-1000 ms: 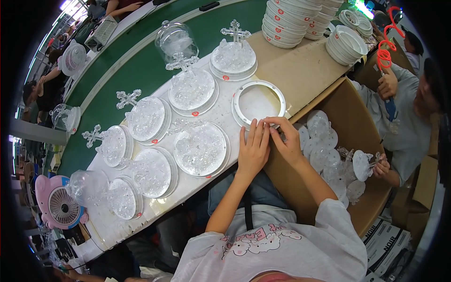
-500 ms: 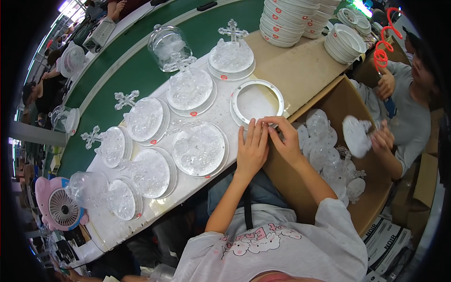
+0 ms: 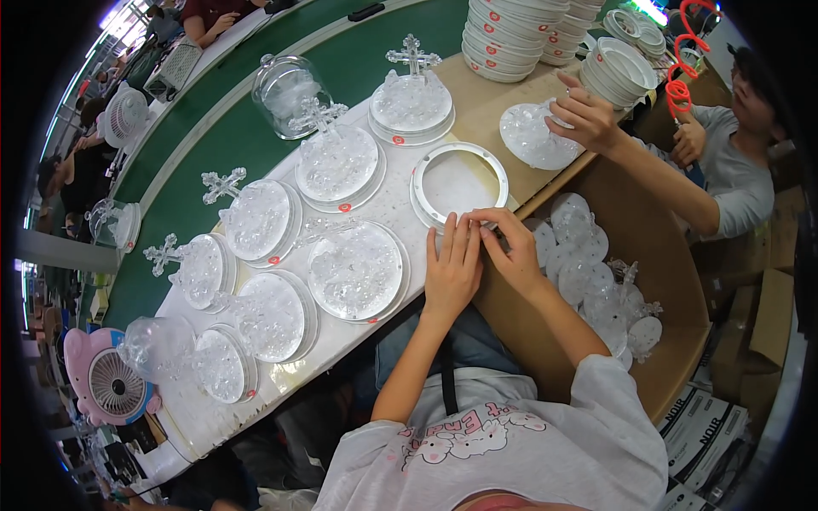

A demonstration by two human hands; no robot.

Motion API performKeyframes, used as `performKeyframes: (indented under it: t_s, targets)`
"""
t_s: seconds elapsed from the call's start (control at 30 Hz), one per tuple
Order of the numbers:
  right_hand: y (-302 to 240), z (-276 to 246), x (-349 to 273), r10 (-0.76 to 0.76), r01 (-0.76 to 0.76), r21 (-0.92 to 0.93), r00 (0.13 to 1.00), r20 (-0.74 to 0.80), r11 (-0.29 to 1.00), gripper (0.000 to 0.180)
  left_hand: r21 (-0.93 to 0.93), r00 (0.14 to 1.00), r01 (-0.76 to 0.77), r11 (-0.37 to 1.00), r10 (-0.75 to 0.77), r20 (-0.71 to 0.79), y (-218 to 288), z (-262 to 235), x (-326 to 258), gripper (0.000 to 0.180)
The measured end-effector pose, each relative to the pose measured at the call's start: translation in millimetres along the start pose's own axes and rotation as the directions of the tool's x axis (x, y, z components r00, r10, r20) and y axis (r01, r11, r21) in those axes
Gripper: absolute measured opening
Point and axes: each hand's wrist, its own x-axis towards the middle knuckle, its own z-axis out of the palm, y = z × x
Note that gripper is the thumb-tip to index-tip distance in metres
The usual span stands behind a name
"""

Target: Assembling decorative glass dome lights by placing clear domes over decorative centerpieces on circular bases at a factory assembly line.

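Observation:
A white round ring (image 3: 501, 189) with small holes in its rim sits at the table edge in front of me. My left hand (image 3: 453, 266) lies on its near side, fingers stretched out and nearly side by side. My right hand (image 3: 509, 249) rests beside it, fingertips touching the same rim and thumb apart from the index finger. Neither hand grips anything that I can see. To the left stands a white round base topped with a clear crystal-like decorated disc (image 3: 356, 271). Behind it, another such piece carries a clear cross (image 3: 412, 56).
A co-worker's hand (image 3: 584, 115) holds a clear decorated disc (image 3: 528, 136) over the table's right end. An open cardboard box (image 3: 682, 294) beside me holds several discs. White bases stand stacked (image 3: 509, 38) at the back. A pink fan (image 3: 115, 383) and a glass dome (image 3: 285, 89) also stand nearby.
The co-worker's arm has reached leftward over the box, bringing a clear disc from above the box to the tabletop. My hands stay on the ring, almost unmoved.

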Motion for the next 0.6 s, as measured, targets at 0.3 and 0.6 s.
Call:
performKeyframes:
  t_s: [0.3,0.6]
  targets:
    - [0.7,-1.7,0.7,-0.011,0.011,-0.022,1.0,-0.004,1.0,0.022,-0.027,1.0,0.017,0.999,-0.017,-0.002,3.0,-1.4,2.4,0.054]
    - [2.3,-0.8,0.9,-0.014,0.013,-0.035,1.0,-0.013,0.999,0.021,0.015,1.0,-0.005,1.0,0.004,0.013,0.2,1.1,0.8,0.062]
